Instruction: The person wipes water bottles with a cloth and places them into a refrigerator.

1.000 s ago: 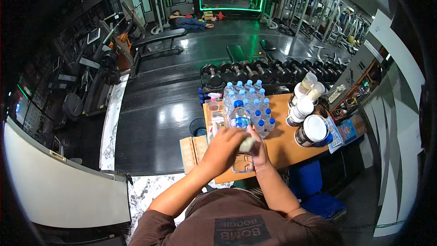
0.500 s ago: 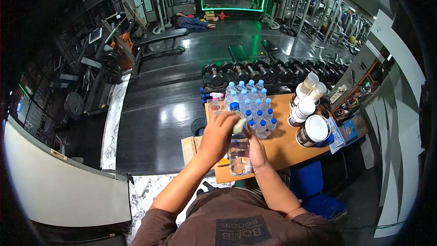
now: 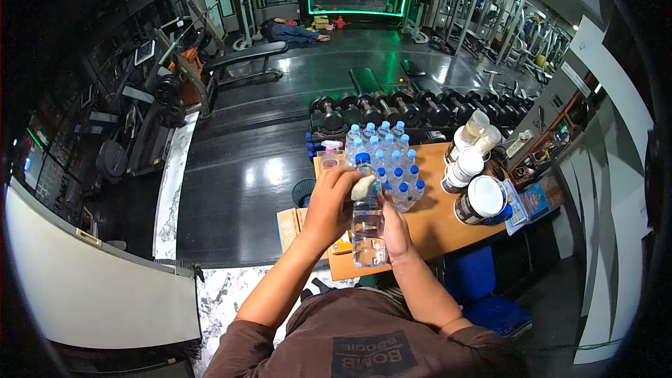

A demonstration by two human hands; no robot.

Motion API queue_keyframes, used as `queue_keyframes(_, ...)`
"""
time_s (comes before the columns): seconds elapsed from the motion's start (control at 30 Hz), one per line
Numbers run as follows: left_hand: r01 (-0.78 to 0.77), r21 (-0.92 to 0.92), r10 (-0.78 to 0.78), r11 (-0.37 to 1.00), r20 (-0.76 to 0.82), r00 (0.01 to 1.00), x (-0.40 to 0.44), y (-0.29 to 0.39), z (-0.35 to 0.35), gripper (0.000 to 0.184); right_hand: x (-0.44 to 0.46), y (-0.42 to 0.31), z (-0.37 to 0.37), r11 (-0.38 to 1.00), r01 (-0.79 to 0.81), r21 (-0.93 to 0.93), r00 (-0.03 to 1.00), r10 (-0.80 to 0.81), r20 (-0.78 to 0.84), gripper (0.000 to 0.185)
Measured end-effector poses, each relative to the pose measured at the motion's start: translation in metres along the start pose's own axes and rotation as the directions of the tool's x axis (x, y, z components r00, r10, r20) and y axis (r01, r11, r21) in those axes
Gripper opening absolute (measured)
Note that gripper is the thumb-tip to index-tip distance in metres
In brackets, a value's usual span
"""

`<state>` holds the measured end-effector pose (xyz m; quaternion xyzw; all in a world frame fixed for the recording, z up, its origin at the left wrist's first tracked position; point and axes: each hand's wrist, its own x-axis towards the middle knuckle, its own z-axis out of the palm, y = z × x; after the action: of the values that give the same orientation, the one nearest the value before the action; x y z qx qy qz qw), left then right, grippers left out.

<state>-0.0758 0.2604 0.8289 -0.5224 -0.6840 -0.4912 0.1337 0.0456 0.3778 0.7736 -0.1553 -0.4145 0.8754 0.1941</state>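
Note:
A clear water bottle point(image 3: 369, 241) with a blue cap is held at chest height, its cap end pointing away from me. My right hand point(image 3: 396, 231) is closed round the bottle's right side. My left hand point(image 3: 332, 199) pinches a pale, crumpled cloth point(image 3: 362, 188) against the bottle's upper part, below the cap. Some of the left fingertips are hidden behind the cloth and bottle. Just beyond my hands, several capped water bottles point(image 3: 396, 158) stand upright in a tight group on the wooden table point(image 3: 436, 218).
White-lidded tubs point(image 3: 483, 199) stand on the table's right side. A pink-topped spray bottle point(image 3: 330, 147) is at its far left corner. A dark basket point(image 3: 303, 192) and a cardboard box point(image 3: 288, 227) sit to the left. Behind are dumbbells point(image 3: 371, 113); a person point(image 3: 294, 33) lies farther back.
My left hand and the cloth have shifted slightly down the bottle, showing more of its neck and cap. The right hand keeps its hold.

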Motion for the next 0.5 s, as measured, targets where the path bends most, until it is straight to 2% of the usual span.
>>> queue_keyframes(0.03, 0.020, -0.010, -0.021, 1.000, -0.021, 1.000, 0.000, 0.001, 0.001, 0.051, 0.000, 0.000, 0.000, 1.000, -0.001, 0.001, 1.000, 0.001, -0.001, 0.044)
queue_keyframes(0.1, 0.035, -0.056, -0.031, 0.998, 0.069, 0.997, -0.007, 0.008, -0.003, 0.052, 0.000, -0.001, -0.001, 1.000, 0.015, 0.012, 1.000, -0.015, -0.020, 0.031)
queue_keyframes(0.13, 0.010, -0.062, -0.004, 0.998, 0.097, 0.995, -0.011, 0.011, -0.002, 0.054, 0.001, -0.003, 0.000, 0.999, 0.044, 0.021, 0.998, -0.043, -0.047, 0.031)
queue_keyframes(0.17, -0.004, -0.053, 0.010, 0.999, 0.106, 0.994, -0.018, 0.014, 0.002, 0.055, -0.002, -0.009, -0.001, 1.000, 0.002, -0.009, 1.000, -0.003, -0.026, 0.036)
queue_keyframes(0.23, -0.028, -0.094, 0.047, 0.995, 0.212, 0.976, -0.026, 0.026, -0.003, 0.053, 0.003, -0.015, 0.000, 0.999, 0.032, -0.023, 0.999, -0.033, -0.035, 0.035)
queue_keyframes(0.3, -0.038, -0.102, 0.064, 0.994, 0.270, 0.961, -0.029, 0.033, -0.008, 0.051, 0.000, -0.025, 0.007, 0.998, 0.056, 0.013, 0.998, -0.056, 0.014, 0.036)
queue_keyframes(0.37, -0.066, -0.233, 0.135, 0.970, 0.297, 0.945, -0.031, 0.036, -0.012, 0.050, -0.004, -0.031, 0.015, 0.999, 0.015, 0.037, 1.000, -0.014, -0.014, 0.037)
queue_keyframes(0.43, -0.056, -0.254, 0.126, 0.966, 0.268, 0.955, -0.025, 0.034, -0.013, 0.047, 0.000, -0.024, 0.010, 0.998, 0.055, 0.044, 0.998, -0.056, 0.030, 0.038)
queue_keyframes(0.5, -0.080, -0.177, 0.102, 0.981, 0.117, 0.988, -0.020, 0.021, -0.008, 0.051, 0.001, -0.019, 0.012, 0.996, 0.027, 0.084, 0.999, -0.028, 0.019, 0.039)
